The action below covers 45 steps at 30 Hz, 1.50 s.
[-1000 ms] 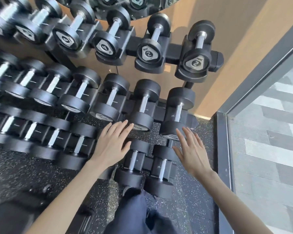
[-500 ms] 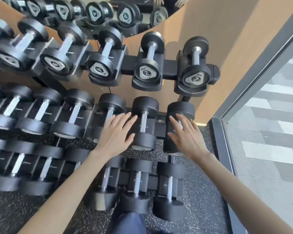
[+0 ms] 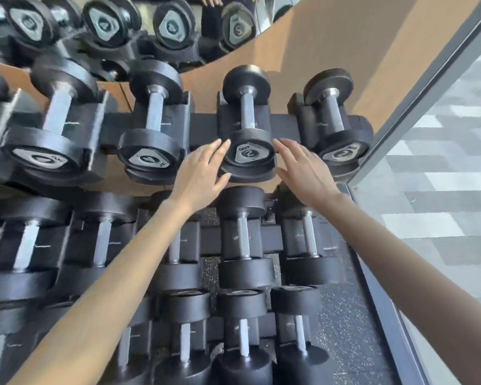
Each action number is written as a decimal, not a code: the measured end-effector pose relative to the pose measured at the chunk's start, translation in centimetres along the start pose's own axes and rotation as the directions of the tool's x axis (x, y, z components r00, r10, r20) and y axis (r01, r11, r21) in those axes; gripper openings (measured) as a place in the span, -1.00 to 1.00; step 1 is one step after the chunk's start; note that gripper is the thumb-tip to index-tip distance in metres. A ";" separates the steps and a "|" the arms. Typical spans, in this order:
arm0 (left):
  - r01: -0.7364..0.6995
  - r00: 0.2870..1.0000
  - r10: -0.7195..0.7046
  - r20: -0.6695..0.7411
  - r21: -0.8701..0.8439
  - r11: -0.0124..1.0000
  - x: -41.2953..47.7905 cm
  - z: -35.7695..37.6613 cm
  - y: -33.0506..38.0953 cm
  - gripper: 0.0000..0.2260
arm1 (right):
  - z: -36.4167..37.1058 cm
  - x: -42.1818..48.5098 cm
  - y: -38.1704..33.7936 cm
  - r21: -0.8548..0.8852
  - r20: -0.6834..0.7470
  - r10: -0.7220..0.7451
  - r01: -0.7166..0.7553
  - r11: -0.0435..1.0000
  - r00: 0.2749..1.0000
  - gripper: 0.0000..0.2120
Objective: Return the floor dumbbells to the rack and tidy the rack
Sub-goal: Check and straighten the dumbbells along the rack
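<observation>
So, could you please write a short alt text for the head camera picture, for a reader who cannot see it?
Two bare hands, left hand and right hand, reach with open fingers to either side of a black dumbbell marked 2 on the top row of a three-tier dumbbell rack. Every cradle in view holds a dumbbell; a mirror hangs above.

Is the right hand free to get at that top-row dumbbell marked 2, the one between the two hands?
Probably yes. The right hand is open, holds nothing, and sits just beside the front end of the dumbbell. Nothing lies between them. The left hand flanks the other side without covering it.
</observation>
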<state>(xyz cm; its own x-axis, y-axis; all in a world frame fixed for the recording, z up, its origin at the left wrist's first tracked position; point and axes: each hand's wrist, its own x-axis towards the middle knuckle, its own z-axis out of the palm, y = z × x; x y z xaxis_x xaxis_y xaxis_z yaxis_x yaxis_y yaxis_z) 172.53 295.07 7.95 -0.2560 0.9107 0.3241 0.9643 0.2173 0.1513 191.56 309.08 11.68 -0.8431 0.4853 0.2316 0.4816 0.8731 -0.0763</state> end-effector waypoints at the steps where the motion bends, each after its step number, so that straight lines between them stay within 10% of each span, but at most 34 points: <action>1: -0.005 1.000 0.004 -0.015 -0.027 1.000 0.9 0.2 -0.1 -0.44 | 0.0 0.9 0.2 0.000 0.005 0.003 -0.003 1.000 1.000 -0.47; 15: 0.067 0.997 -0.050 0.056 -0.368 0.927 6.5 3.4 -1.8 -0.42 | 1.8 7.9 0.2 0.078 0.105 0.009 -0.018 0.997 0.994 -0.60; 30: -0.038 0.994 0.046 0.095 -0.088 0.995 8.2 1.8 0.3 -0.41 | 3.9 6.3 3.0 0.437 0.063 0.141 -0.154 0.886 0.988 -0.68; 45: 0.175 0.984 -0.175 -0.013 0.184 0.967 -8.7 0.5 -2.0 -0.48 | 5.0 -1.4 -2.5 0.120 -0.083 -0.048 0.057 0.991 0.995 -0.52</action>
<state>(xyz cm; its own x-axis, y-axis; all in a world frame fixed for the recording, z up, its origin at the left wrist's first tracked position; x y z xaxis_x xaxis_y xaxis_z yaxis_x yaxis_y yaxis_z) 172.83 286.86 4.34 -0.4219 0.8539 0.3046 0.9004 0.4339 0.0310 190.35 306.43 6.70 -0.8423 0.4376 0.3147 0.4002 0.8989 -0.1787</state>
